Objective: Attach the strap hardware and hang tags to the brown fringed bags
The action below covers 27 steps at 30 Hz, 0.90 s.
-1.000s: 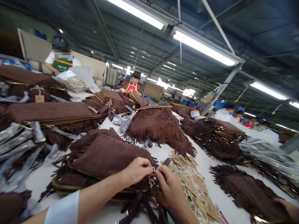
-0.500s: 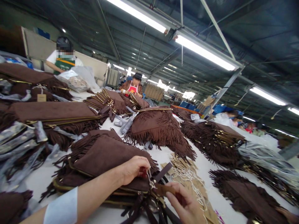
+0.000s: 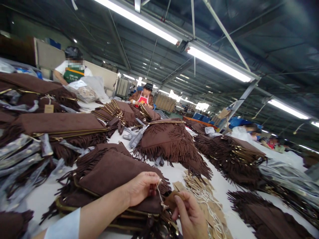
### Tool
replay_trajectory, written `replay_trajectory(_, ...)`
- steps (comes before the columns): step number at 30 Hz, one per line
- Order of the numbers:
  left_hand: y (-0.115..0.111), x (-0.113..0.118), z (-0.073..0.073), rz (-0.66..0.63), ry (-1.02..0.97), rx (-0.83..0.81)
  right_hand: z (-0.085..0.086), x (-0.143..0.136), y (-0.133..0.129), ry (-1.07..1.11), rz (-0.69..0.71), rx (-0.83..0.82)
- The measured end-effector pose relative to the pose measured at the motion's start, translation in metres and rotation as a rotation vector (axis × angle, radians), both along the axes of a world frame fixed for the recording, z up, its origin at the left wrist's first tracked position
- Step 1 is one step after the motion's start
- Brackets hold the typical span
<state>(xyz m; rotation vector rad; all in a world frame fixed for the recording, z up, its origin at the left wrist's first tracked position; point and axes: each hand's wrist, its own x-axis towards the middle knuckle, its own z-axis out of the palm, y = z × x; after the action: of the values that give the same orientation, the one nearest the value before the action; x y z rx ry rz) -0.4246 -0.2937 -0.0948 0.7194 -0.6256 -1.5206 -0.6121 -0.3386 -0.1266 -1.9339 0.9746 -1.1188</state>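
Between thumb and fingers my left hand (image 3: 146, 187) pinches the end of a thin white string (image 3: 159, 191). My right hand (image 3: 188, 212) is closed on a small brown tag (image 3: 173, 199), to which the string runs. Both hands are over the near corner of a stack of dark brown suede bags (image 3: 109, 167) with gold zippers and fringes. Just right of my right hand, kraft paper tags with white strings (image 3: 206, 196) lie spread on the white table (image 3: 221, 172).
More fringed bags lie at the left (image 3: 59, 122), centre (image 3: 164, 137) and right (image 3: 271, 212). Plastic-wrapped straps (image 3: 22, 162) are at the left. Two people (image 3: 74, 71) work across the table; others are far right.
My left hand has risen slightly with the string end, and the string looks straighter. My right hand has turned, with the tag still in it. The dark strap beside it is no longer visible.
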Motion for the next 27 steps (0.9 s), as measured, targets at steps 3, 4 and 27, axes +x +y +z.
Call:
replay_trajectory(3,-0.001,0.001,-0.003,-0.05,0.106,-0.013,0.002,-0.002,0.002,0.077,0.033,-0.121)
replay_trajectory(4,-0.001,0.001,-0.003,-0.053,0.126,-0.017,0.003,-0.002,0.003,0.093,0.046,-0.162)
replay_trajectory(27,0.012,-0.001,0.024,0.173,-1.316,-0.728,0.023,0.014,-0.01,0.304,0.164,-0.4)
